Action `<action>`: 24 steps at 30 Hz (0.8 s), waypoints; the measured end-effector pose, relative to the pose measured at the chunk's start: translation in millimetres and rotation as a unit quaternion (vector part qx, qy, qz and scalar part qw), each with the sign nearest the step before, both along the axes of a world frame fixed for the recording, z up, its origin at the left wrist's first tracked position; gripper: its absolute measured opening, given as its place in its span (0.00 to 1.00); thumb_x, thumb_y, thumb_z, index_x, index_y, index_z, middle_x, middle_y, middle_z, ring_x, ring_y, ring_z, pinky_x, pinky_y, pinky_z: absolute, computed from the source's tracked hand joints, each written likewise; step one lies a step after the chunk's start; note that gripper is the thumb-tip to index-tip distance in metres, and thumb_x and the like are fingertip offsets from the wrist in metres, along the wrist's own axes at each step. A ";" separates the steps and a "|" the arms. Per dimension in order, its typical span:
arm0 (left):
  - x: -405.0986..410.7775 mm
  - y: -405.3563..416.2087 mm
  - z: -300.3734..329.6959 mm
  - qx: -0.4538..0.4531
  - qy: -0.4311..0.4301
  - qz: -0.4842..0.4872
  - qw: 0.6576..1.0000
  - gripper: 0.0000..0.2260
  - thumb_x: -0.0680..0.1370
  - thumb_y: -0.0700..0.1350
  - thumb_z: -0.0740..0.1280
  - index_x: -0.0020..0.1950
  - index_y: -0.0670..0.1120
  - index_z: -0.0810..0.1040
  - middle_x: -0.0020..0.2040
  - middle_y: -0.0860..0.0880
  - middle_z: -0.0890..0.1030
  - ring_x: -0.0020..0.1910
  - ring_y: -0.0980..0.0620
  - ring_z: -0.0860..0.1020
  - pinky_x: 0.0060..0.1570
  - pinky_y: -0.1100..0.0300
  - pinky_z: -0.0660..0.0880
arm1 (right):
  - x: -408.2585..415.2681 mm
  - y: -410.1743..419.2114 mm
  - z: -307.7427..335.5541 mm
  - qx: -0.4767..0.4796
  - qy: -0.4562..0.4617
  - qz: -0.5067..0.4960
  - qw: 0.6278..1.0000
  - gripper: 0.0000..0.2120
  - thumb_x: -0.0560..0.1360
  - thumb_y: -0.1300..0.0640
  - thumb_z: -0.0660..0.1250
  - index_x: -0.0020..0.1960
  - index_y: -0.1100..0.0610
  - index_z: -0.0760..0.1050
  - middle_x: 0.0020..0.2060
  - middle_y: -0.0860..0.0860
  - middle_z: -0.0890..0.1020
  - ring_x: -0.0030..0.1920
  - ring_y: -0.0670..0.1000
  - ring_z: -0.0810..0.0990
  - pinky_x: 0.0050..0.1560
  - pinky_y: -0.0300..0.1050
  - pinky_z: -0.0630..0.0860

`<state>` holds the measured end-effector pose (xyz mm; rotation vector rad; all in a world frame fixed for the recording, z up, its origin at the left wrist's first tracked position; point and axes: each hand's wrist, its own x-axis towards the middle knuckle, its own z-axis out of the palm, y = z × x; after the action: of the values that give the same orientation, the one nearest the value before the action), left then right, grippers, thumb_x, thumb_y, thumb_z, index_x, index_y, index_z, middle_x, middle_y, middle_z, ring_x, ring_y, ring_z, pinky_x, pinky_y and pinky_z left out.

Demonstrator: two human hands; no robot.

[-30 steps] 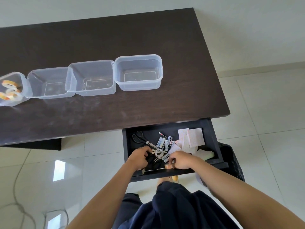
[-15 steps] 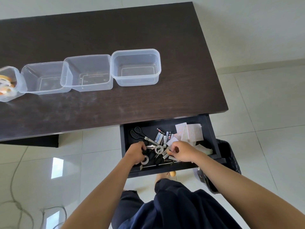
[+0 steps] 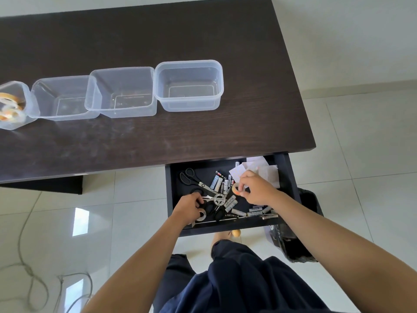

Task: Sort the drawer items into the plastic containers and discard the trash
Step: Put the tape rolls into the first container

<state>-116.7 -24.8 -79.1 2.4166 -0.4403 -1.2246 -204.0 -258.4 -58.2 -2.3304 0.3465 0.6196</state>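
The open black drawer (image 3: pixel 287 177) under the dark table holds black-handled scissors (image 3: pixel 194 180), several batteries (image 3: pixel 220 182), white paper slips (image 3: pixel 266 171) and a metal round piece (image 3: pixel 219 199). My right hand (image 3: pixel 255 188) pinches a small orange-rimmed tape roll (image 3: pixel 236 190) just above the batteries. My left hand (image 3: pixel 189 207) rests at the drawer's front left, fingers curled over a clear tape roll (image 3: pixel 201 215). Several clear plastic containers sit in a row on the table: the rightmost (image 3: pixel 189 86) bare, the leftmost (image 3: pixel 13 105) holding tape rolls.
A black trash bag (image 3: pixel 302 233) stands on the tiled floor right of the drawer. A cable (image 3: pixel 29 272) loops on the floor at lower left. Two more bare containers (image 3: pixel 121 92) (image 3: pixel 61 98) fill the middle of the row. My dark-clothed legs are below the drawer.
My right hand has risen from the drawer's front toward the papers, now pinching the small tape roll. My left hand stayed at the front left. The view shifted closer.
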 end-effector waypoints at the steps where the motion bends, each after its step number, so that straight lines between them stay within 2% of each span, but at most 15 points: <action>1: -0.8 0.2 0.0 -0.004 0.003 0.002 1.000 0.13 0.71 0.31 0.60 0.49 0.46 0.76 0.41 0.49 0.76 0.42 0.50 0.75 0.46 0.57 0.76 | -1.5 2.2 -1.6 -0.004 0.007 0.001 1.000 0.05 0.74 0.63 0.66 0.43 0.53 0.76 0.52 0.48 0.69 0.54 0.47 0.72 0.55 0.42 0.71; 4: -2.0 -1.0 1.2 0.001 -0.007 -0.024 1.000 0.13 0.70 0.32 0.60 0.47 0.47 0.77 0.39 0.52 0.78 0.40 0.52 0.76 0.45 0.57 0.77 | -9.1 10.5 -5.6 -0.047 0.040 0.038 0.997 0.02 0.73 0.59 0.68 0.44 0.53 0.78 0.53 0.49 0.71 0.52 0.51 0.75 0.50 0.46 0.75; 8: -3.8 -12.3 2.7 -0.054 -0.036 -0.033 0.997 0.13 0.71 0.33 0.61 0.42 0.50 0.77 0.45 0.49 0.80 0.46 0.49 0.79 0.50 0.53 0.78 | -17.5 21.4 -5.5 -0.100 0.065 0.079 0.990 0.04 0.73 0.58 0.67 0.47 0.52 0.79 0.53 0.50 0.73 0.49 0.53 0.77 0.43 0.47 0.73; 10: -6.3 -23.3 3.3 -0.082 -0.043 -0.047 0.995 0.15 0.72 0.32 0.61 0.45 0.51 0.78 0.50 0.50 0.76 0.50 0.50 0.78 0.53 0.57 0.76 | -19.8 25.9 -5.5 -0.114 0.088 0.095 0.985 0.06 0.73 0.58 0.68 0.50 0.52 0.80 0.54 0.51 0.73 0.50 0.55 0.77 0.42 0.45 0.70; 12: -9.4 -34.3 3.4 -0.089 -0.041 -0.080 0.992 0.15 0.73 0.33 0.62 0.51 0.50 0.80 0.56 0.52 0.70 0.50 0.52 0.76 0.54 0.60 0.75 | -20.8 28.1 -5.2 -0.103 0.100 0.088 0.986 0.08 0.72 0.59 0.69 0.51 0.52 0.81 0.55 0.51 0.74 0.50 0.55 0.78 0.43 0.45 0.71; 15: -13.4 -46.3 0.5 -0.068 -0.056 -0.145 0.986 0.17 0.74 0.36 0.62 0.58 0.51 0.79 0.62 0.52 0.67 0.52 0.52 0.76 0.55 0.57 0.75 | -18.5 24.3 -0.7 -0.019 0.090 0.035 0.995 0.10 0.71 0.59 0.71 0.52 0.54 0.81 0.53 0.50 0.79 0.50 0.51 0.79 0.45 0.42 0.74; 18: -13.7 -50.9 -1.3 -0.038 -0.066 -0.172 0.982 0.19 0.73 0.36 0.61 0.60 0.52 0.79 0.63 0.52 0.67 0.55 0.51 0.76 0.55 0.56 0.75 | -16.2 11.7 7.6 0.049 0.044 -0.111 0.992 0.09 0.72 0.60 0.72 0.52 0.56 0.80 0.51 0.51 0.81 0.49 0.48 0.79 0.46 0.38 0.72; 21: -12.7 -52.0 -2.4 -0.028 -0.064 -0.171 0.983 0.18 0.74 0.35 0.61 0.58 0.50 0.81 0.63 0.52 0.67 0.54 0.52 0.76 0.55 0.59 0.75 | -19.2 -7.4 8.7 -0.007 0.010 -0.195 0.981 0.08 0.72 0.61 0.71 0.50 0.54 0.78 0.52 0.53 0.80 0.47 0.49 0.78 0.49 0.44 0.77; 24: -11.2 -51.2 -3.9 -0.007 -0.058 -0.166 0.984 0.16 0.74 0.35 0.61 0.56 0.49 0.81 0.64 0.50 0.66 0.53 0.50 0.77 0.55 0.57 0.76 | -21.8 -17.7 6.8 -0.099 0.018 -0.202 0.974 0.17 0.72 0.61 0.70 0.59 0.53 0.72 0.60 0.54 0.70 0.52 0.55 0.77 0.47 0.49 0.78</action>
<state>-127.8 -76.0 -83.0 2.4804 -0.9140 -1.2050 -225.8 -276.1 -51.4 -2.3365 0.9083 0.4414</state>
